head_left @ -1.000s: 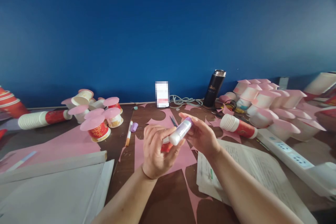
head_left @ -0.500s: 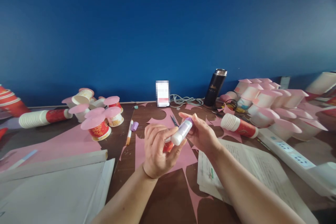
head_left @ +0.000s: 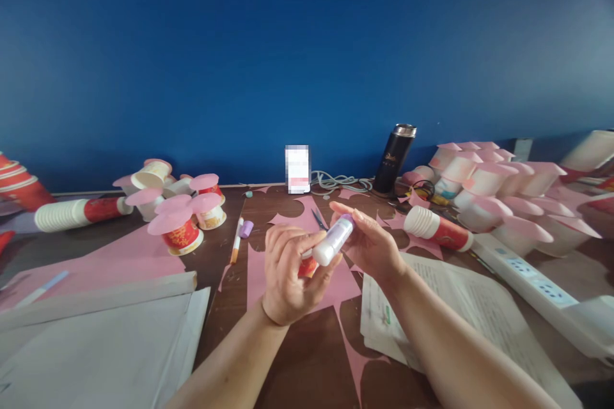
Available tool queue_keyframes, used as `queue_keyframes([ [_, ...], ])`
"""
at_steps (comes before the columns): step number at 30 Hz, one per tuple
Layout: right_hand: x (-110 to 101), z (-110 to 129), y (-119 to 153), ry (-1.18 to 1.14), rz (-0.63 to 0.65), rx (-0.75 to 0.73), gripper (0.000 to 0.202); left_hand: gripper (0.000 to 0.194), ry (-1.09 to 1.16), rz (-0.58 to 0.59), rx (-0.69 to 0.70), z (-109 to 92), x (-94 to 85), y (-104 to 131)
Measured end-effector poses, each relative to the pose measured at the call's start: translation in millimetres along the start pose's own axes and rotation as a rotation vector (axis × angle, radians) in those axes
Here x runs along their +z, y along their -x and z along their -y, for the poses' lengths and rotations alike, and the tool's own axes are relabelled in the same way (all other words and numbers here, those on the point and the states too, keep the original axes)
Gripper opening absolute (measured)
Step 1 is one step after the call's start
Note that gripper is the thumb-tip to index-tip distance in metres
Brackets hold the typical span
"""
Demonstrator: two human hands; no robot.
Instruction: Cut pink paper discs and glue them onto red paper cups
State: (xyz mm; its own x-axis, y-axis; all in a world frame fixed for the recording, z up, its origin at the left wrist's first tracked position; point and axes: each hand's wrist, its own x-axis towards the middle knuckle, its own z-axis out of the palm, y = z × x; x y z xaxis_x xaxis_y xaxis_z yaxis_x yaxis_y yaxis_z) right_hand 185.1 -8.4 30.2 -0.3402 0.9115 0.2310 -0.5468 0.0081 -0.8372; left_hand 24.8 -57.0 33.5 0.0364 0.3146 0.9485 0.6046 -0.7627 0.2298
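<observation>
A small red paper cup (head_left: 307,266) shows between the thumb and fingers of my left hand (head_left: 292,275), mostly hidden by them. My right hand (head_left: 371,246) holds a white glue stick (head_left: 334,243) with a purple end, tilted across the front of the cup. The far end of the glue stick lies at my right palm and thumb. Below both hands lies a cut pink paper sheet (head_left: 261,275). Scissors (head_left: 318,218) rest just behind my hands. A purple cap (head_left: 246,229) and an orange-and-white pen (head_left: 236,241) are to the left.
Cups with pink discs (head_left: 175,223) stand at left, near a cup stack (head_left: 79,214). More pink-topped cups (head_left: 489,179), a black bottle (head_left: 394,160), a fallen cup stack (head_left: 436,229) and a power strip (head_left: 522,275) are at right. A phone (head_left: 298,169) leans against the wall.
The glue stick and my right hand have shifted very slightly. Both hands keep their holds, and the view has tilted a little.
</observation>
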Motion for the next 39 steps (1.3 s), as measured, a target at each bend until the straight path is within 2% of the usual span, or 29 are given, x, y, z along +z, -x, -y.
queue_keyframes([
  [19, 3.9, 8.4, 4.6, 0.031, -0.024, 0.076, 0.035, 0.036, 0.018, -0.008, -0.002, 0.6, -0.2, 1.1],
  [28, 0.8, -1.5, -4.1, 0.092, -0.141, 0.084, 0.039, 0.034, -0.027, -0.01, 0.004, 3.4, -1.2, 1.3],
  [33, -3.8, -7.0, -6.1, 0.051, -0.113, 0.049, 0.038, 0.035, -0.019, 0.001, -0.004, 3.9, -1.5, 2.7],
  [39, -3.0, -2.2, -4.1, 0.072, -0.073, 0.055, 0.031, 0.035, -0.017, 0.002, 0.021, 3.5, -1.9, 2.5],
])
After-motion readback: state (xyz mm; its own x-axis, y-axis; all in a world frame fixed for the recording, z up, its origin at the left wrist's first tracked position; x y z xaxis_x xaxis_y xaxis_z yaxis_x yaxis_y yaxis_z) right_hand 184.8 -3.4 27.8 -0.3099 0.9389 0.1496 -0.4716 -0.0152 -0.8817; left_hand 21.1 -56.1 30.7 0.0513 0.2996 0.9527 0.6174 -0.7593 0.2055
